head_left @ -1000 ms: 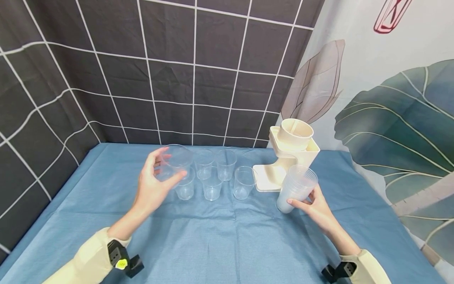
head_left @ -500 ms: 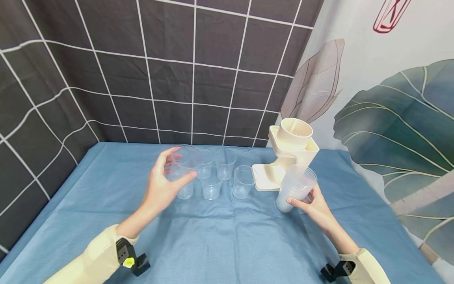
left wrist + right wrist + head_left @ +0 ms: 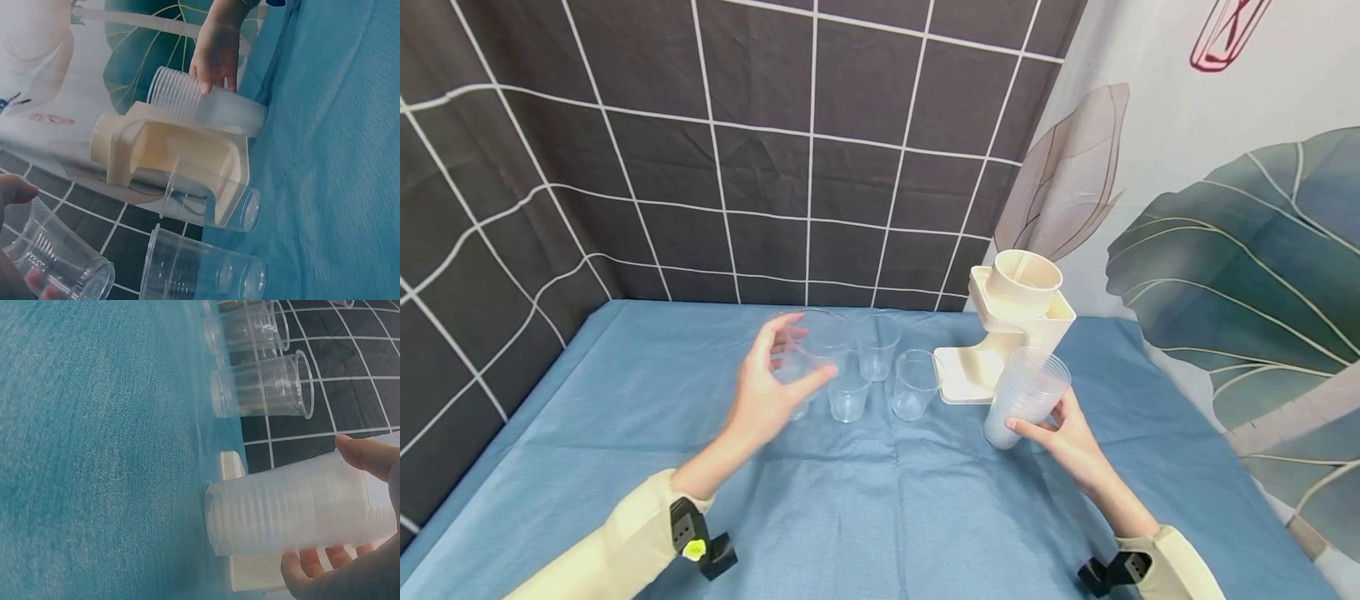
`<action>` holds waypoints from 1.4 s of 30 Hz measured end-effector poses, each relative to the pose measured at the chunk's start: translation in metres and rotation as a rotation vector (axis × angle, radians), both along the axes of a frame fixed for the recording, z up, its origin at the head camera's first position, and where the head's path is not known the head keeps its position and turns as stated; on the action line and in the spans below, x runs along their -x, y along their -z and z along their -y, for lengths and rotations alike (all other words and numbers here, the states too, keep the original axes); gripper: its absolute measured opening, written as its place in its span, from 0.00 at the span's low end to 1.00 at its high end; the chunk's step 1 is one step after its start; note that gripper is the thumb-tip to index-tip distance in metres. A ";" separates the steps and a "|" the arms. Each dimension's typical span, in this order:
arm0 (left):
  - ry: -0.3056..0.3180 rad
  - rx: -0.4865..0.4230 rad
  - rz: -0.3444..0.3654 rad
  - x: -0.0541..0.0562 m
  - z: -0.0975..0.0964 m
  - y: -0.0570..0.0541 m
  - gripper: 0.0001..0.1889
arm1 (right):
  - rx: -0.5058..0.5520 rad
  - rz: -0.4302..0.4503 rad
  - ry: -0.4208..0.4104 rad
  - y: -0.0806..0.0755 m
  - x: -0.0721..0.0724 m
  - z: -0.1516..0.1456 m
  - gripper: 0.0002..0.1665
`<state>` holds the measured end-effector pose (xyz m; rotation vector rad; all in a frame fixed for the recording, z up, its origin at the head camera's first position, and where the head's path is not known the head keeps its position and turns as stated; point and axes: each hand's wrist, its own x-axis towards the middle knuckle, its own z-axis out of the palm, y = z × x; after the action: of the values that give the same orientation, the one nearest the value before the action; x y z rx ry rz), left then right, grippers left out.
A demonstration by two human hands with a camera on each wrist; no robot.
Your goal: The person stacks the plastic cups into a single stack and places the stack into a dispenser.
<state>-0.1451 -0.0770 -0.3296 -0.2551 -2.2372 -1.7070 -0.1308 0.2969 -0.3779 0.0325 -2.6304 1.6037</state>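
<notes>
My left hand (image 3: pixel 767 387) grips a clear plastic cup (image 3: pixel 822 333) by its side, thumb on one side and fingers on the other. The left wrist view shows this cup (image 3: pixel 59 250) raised above the cloth. Below and to its right stand several more clear cups (image 3: pixel 913 387) upright in two loose rows, partly covered by the raised cup. My right hand (image 3: pixel 1063 437) holds a nested stack of clear cups (image 3: pixel 1030 392), tilted, with its base at or near the cloth. Beside the stack is a cream plastic stand (image 3: pixel 972 375) with a round tube on top.
A blue cloth (image 3: pixel 850 517) with creases covers the table. A dark curtain with a white grid (image 3: pixel 760 167) hangs behind it. On the right hangs a pale curtain (image 3: pixel 1157 125) printed with large leaves.
My left hand has moved right with the cup, passing over the left-hand cups. The right hand and its stack have stayed in place.
</notes>
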 end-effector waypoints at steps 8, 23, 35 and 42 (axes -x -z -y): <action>0.025 -0.029 -0.015 0.001 -0.010 0.000 0.36 | 0.014 -0.002 -0.002 0.000 0.000 0.000 0.52; 0.049 -0.009 0.003 0.001 -0.024 0.004 0.36 | -0.011 0.014 0.007 0.000 0.000 -0.001 0.52; 0.106 -0.014 -0.018 0.005 -0.042 0.001 0.36 | 0.010 -0.004 -0.003 0.001 0.000 -0.001 0.52; 0.140 0.000 -0.020 0.007 -0.050 0.003 0.36 | 0.001 0.002 0.003 0.001 0.000 -0.001 0.52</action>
<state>-0.1523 -0.0269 -0.3328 -0.4363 -2.2522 -1.7647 -0.1307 0.2979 -0.3788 0.0274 -2.6299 1.6044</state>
